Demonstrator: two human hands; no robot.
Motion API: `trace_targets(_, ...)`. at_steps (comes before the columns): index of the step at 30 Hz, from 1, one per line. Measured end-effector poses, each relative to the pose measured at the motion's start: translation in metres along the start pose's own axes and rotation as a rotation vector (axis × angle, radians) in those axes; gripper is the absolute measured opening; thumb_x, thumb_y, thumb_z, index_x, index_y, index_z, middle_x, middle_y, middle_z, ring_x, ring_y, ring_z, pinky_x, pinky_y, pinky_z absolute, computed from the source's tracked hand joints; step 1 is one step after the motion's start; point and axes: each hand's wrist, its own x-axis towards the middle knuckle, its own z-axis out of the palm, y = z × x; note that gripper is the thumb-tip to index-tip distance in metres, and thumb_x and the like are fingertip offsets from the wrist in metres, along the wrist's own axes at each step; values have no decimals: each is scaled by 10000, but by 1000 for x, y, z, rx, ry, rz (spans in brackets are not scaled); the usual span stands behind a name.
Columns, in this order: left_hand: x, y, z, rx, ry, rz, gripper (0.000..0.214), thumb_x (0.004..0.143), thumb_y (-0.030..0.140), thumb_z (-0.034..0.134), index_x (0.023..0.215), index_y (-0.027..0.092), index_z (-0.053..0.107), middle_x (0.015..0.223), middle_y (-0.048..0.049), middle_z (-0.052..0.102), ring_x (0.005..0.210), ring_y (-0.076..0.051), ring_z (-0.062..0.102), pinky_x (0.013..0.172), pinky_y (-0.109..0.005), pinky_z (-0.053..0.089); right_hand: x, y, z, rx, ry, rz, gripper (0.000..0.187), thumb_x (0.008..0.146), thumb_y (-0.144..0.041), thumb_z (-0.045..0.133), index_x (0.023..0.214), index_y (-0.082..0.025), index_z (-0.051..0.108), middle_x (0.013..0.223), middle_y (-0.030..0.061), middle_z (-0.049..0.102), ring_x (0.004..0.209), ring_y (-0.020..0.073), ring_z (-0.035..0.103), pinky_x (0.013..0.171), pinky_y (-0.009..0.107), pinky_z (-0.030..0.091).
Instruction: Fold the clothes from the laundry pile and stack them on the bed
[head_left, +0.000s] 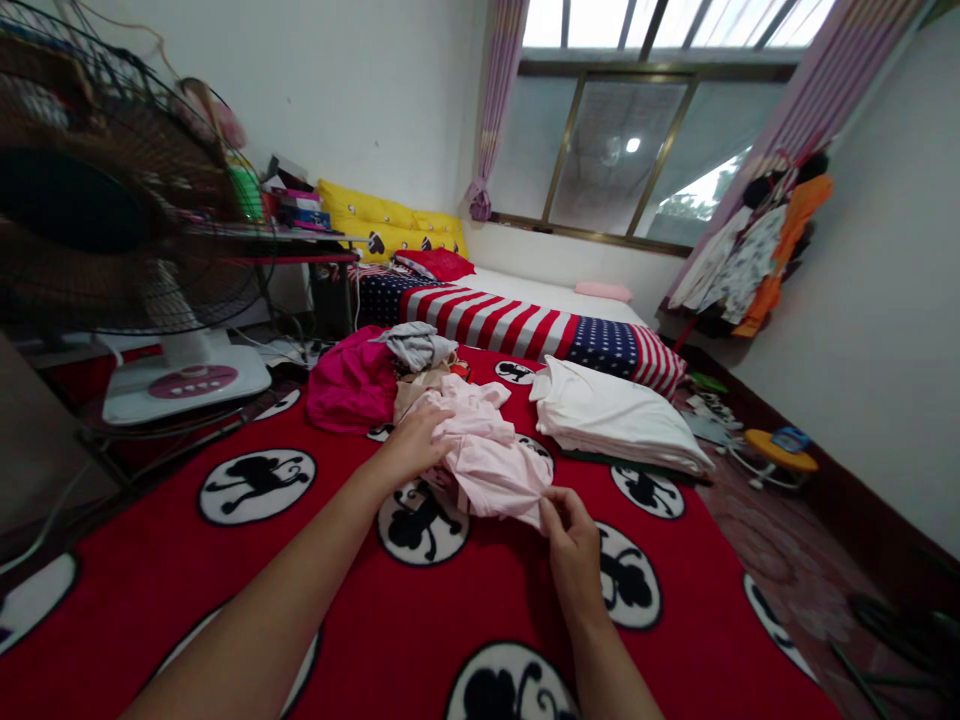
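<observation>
A crumpled pale pink garment (491,450) lies on the red blanket (360,620) in front of me. At its left side my left hand (412,445) is closed on the bunched fabric, with some fingertips hidden in the folds. My right hand (571,525) pinches the near right corner between thumb and fingers. Behind and left of the pink garment sits a loose heap with a magenta cloth (352,380), a grey cloth (420,345) and a beige cloth (416,388). To the right is a stack of folded white clothes (611,415), with a dark green edge underneath.
A standing fan (180,375) is close on the left, beside a cluttered desk (300,238). Beyond the blanket stands a bed with a flag-patterned cover (487,325). A small yellow stool (780,450) is on the floor at right, below clothes hanging (757,255) by the window.
</observation>
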Motion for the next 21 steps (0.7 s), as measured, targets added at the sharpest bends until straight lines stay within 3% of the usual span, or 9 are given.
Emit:
trace_targets(3,0,-2,7,7,11,-5,458,781,339,617,1175,108,648,1246,-175,624,1205,-308,545,1057,-456,393,-2,-7,-1,386,-187,176,219,720,-373,696,765,-194,578,658,-36,516,581,104,436,547,217,330)
trace_targets(6,-2,3,8,21,12,-24,578,775,389,635,1274,101,582,1349,-181,551,1295,-309,463,1093,-441,348,-9,-12,-2,566,-636,381,242,620,-315,768,706,-151,612,570,-48,484,482,56,355,467,186,240)
trace_targets(9,-9,10,6,41,-114,26,843,686,395,722,1435,162,415,1391,-159,515,1261,-305,494,1024,-401,411,-17,-17,-5,525,-1076,443,309,605,-333,805,746,-87,682,586,12,582,476,61,443,466,176,286)
trace_targets(11,-13,16,3,61,-258,33,775,671,369,728,1393,230,484,1232,-109,642,1091,-279,608,897,-347,474,-18,-20,-6,578,-1162,422,431,658,-438,778,890,-85,691,649,66,659,479,107,539,469,196,363)
trace_targets(13,-15,21,0,90,-324,-10,460,722,312,660,1178,253,672,980,-65,726,894,-242,662,778,-300,480,-15,-21,-7,679,-994,376,483,717,-511,720,1000,-125,659,716,77,694,463,125,570,460,218,411)
trace_targets(16,-13,28,-5,50,-331,-58,225,737,207,560,833,209,763,763,-51,719,730,-213,655,658,-267,454,-5,-18,-5,637,-512,272,380,748,-445,716,1009,-179,644,899,61,699,530,89,575,489,197,435)
trace_targets(18,-11,30,-7,-41,-378,-40,221,726,187,541,778,190,757,712,-44,705,696,-204,650,626,-257,450,0,-11,0,496,-286,211,366,734,-392,735,1031,-201,637,1059,70,672,683,116,620,559,209,477)
trace_targets(19,-10,31,-6,-71,-383,-35,218,728,196,547,792,184,756,711,-45,702,702,-205,651,631,-259,456,1,-7,3,420,-230,180,393,720,-381,744,1055,-210,628,1121,79,654,773,145,638,602,229,503)
trace_targets(21,-9,30,-1,-62,-274,-40,262,736,215,573,926,176,748,846,-70,716,795,-221,660,707,-286,483,0,0,9,280,-210,109,483,716,-366,742,1152,-224,591,1220,100,610,963,206,634,709,286,541)
